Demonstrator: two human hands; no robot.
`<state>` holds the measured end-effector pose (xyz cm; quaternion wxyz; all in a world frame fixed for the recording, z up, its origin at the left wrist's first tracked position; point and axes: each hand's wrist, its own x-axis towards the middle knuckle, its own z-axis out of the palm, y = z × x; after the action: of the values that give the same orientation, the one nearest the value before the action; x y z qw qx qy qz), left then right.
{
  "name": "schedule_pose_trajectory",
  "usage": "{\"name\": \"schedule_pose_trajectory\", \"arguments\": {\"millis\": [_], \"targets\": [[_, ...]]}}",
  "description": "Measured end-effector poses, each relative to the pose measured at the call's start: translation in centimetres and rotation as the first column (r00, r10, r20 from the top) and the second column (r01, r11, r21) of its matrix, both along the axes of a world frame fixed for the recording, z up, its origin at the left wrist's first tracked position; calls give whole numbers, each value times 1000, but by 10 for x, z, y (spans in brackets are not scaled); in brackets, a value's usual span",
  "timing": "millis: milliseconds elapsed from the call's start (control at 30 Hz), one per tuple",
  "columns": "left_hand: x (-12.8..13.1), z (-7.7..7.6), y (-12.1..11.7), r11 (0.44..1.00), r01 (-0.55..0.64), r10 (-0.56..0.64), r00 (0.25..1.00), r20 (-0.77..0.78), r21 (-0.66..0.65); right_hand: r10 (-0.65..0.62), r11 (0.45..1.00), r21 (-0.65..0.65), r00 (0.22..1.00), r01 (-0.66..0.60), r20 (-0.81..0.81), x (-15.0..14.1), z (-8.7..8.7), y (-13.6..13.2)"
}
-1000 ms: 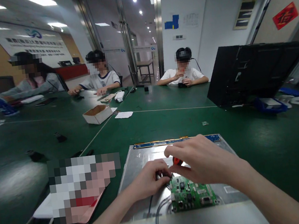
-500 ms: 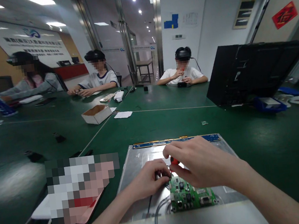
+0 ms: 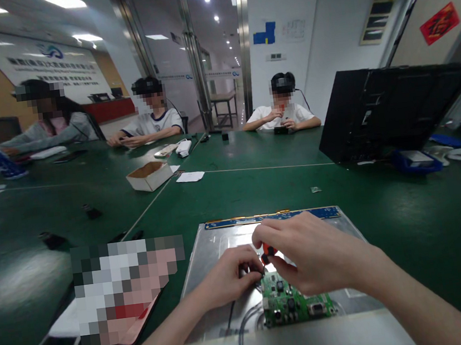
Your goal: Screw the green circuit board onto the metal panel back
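A grey metal panel (image 3: 218,246) lies flat on the green table in front of me, with a small green circuit board (image 3: 292,302) on its near part. My right hand (image 3: 311,252) is closed round a screwdriver with a red and black handle (image 3: 267,250), its tip down at the board's far left corner. My left hand (image 3: 229,278) is curled beside that tip, fingers pinched at the same corner; what they pinch is too small to make out. Grey and black cables (image 3: 241,328) run from the board toward me.
A black monitor back cover (image 3: 391,111) stands at the right. A small open cardboard box (image 3: 149,175) and a paper slip (image 3: 190,176) lie further back. A pixelated flat item (image 3: 123,289) lies to the left. Three people sit at the far side of the table.
My right hand has shifted slightly down and left with the screwdriver. My left hand stays at the board's corner.
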<state>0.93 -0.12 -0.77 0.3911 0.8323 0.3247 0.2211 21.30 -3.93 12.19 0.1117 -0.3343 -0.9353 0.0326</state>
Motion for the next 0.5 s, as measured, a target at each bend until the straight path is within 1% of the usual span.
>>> {"name": "schedule_pose_trajectory", "arguments": {"millis": [233,300,433,500], "targets": [[0,-2,2,1000,-8,8,1000,12,25,-64,998,27,997,63,32,-1,0,1],[0,-2,2,1000,-1,1,1000,-3,30,-52,998,27,998,51,26,0,1,0],[0,-2,2,1000,5,-5,1000,-20,9,19,1000,-11,1000,-19,2,1,2,-1],[0,-2,1,1000,4,-4,1000,-16,4,8,1000,-16,1000,-8,7,1,2,0]]}}
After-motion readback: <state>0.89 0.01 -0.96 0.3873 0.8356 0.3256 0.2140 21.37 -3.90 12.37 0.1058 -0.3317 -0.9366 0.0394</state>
